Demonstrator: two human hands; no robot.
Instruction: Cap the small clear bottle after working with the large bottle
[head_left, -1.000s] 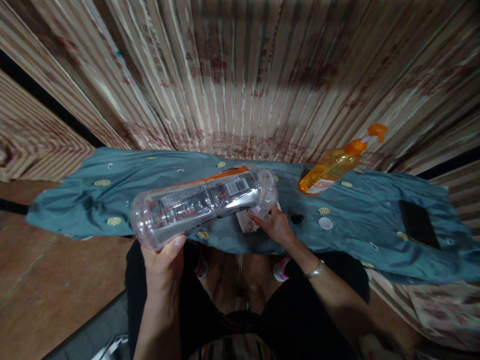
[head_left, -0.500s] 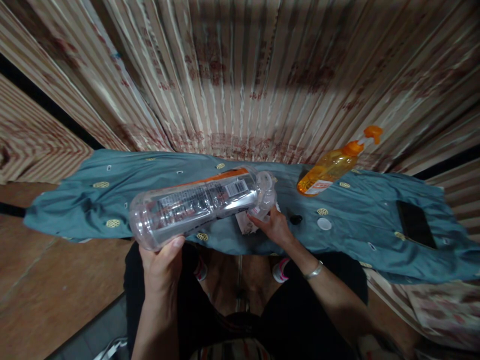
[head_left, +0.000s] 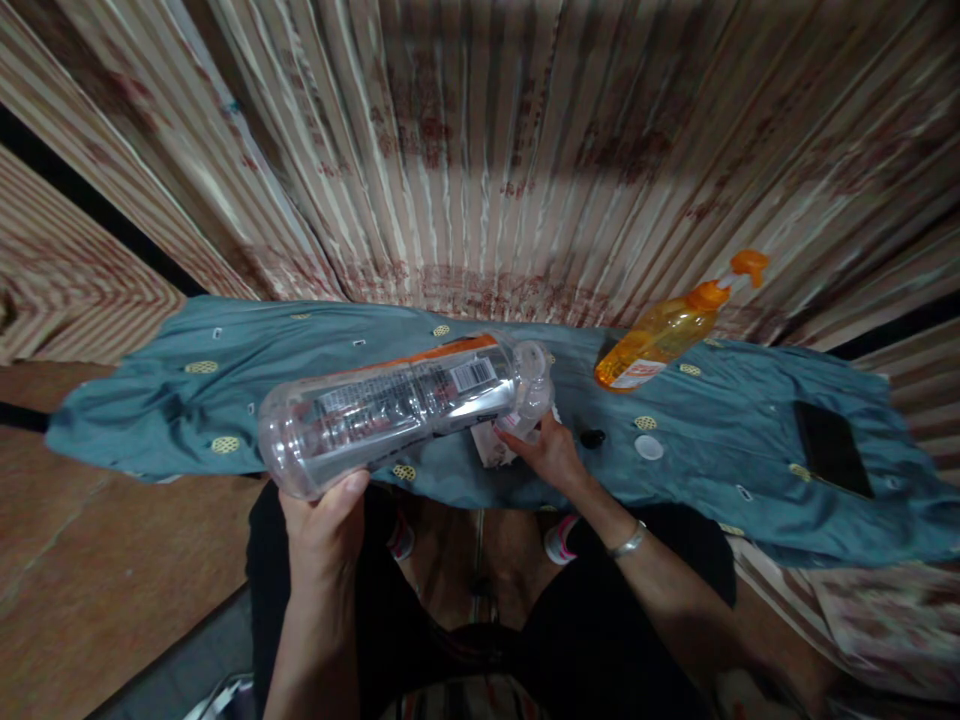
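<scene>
Labelled clear plastic bottle (head_left: pixel 390 412), centre of frame; long axis slanting from base at left to neck at right. Left hand (head_left: pixel 324 525) clamped under base end. Right hand (head_left: pixel 555 455), nearer neck, gripping small clear container (head_left: pixel 534 400).

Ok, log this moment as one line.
left hand: grips large clear bottle near base | right hand: holds small clear container at bottle's neck | on teal cloth: orange pump bottle, white disc
</scene>
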